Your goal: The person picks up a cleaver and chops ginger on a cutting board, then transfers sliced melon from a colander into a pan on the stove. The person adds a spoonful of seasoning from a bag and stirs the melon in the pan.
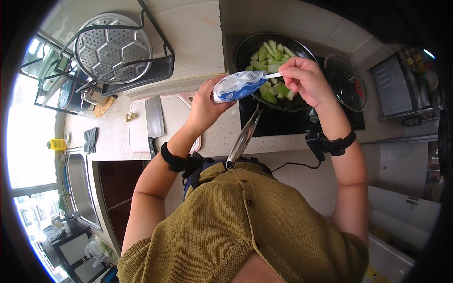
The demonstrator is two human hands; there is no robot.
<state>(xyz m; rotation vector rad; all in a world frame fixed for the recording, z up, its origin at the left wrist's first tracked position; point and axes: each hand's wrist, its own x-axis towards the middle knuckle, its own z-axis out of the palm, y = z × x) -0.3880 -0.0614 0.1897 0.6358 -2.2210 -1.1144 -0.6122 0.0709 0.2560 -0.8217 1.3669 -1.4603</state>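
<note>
My left hand [208,104] grips a blue and white plastic packet [239,86], tilted with its mouth to the right. Between the thumb and fingers of my right hand [304,79] is the handle of a small white spoon [273,75]; its other end is hidden inside the packet's mouth. Both hands are above a frying pan [238,58] on the black cooktop [274,123]. Pale green vegetable pieces [269,55] lie in the pan, partly covered by the packet and my right hand. The pan's metal handle [244,138] points towards my body.
Right of the pan rests a glass lid [345,83]. To the left, a cleaver [154,118] lies on a cutting board [180,131] beside small yellowish pieces [131,116]. Farther left are a dish rack [166,67] with a perforated steamer plate [113,47], a dark cloth [91,139] and a sink [79,184].
</note>
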